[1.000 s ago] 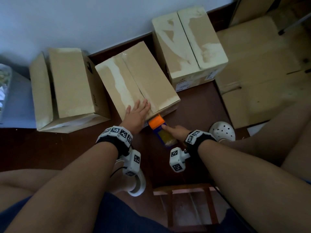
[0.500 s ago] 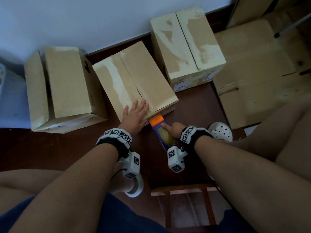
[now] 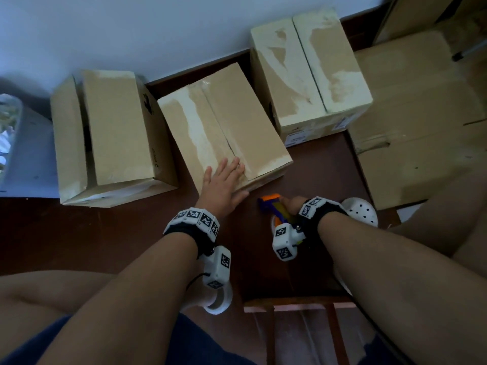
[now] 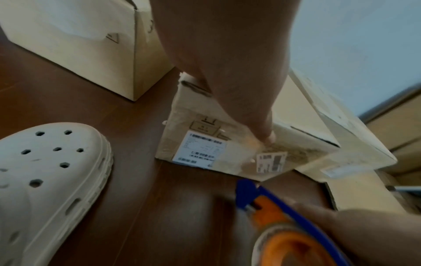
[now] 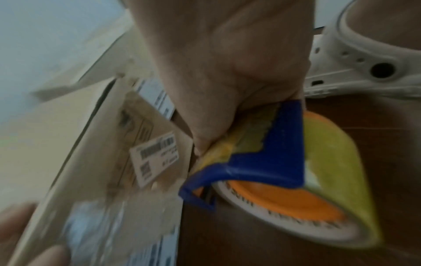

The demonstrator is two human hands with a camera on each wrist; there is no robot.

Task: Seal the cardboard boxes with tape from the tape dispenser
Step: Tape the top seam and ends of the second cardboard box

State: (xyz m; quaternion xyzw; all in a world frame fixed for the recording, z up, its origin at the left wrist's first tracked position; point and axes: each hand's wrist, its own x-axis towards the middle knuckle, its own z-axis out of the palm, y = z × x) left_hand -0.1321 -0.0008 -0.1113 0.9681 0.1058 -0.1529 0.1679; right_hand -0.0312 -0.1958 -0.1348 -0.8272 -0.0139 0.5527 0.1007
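Note:
Three cardboard boxes stand on the dark floor along the wall: a left box [image 3: 105, 133], a middle box [image 3: 232, 119] and a right box [image 3: 308, 72]. My left hand [image 3: 224, 181] lies flat with straight fingers on the near end of the middle box's top, over the flap seam. Its thumb [image 4: 268, 138] reaches down the labelled front face of the middle box [image 4: 200, 149]. My right hand [image 3: 295, 206] grips the blue and orange tape dispenser [image 3: 272, 205] just off that front face, low over the floor. The right wrist view shows fingers curled over the dispenser's blue frame [image 5: 262, 162] and its yellowish tape roll [image 5: 330, 158].
Flattened cardboard [image 3: 411, 122] lies at the right. White clogs [image 3: 362, 213] [image 3: 218, 299] sit near both wrists. A wooden stool [image 3: 297, 309] stands close in front of me. A grey container [image 3: 29, 154] is at far left. The white wall backs the boxes.
My right hand has drawn the dispenser back from the middle box's front edge toward me. My left hand stays flat on the box top.

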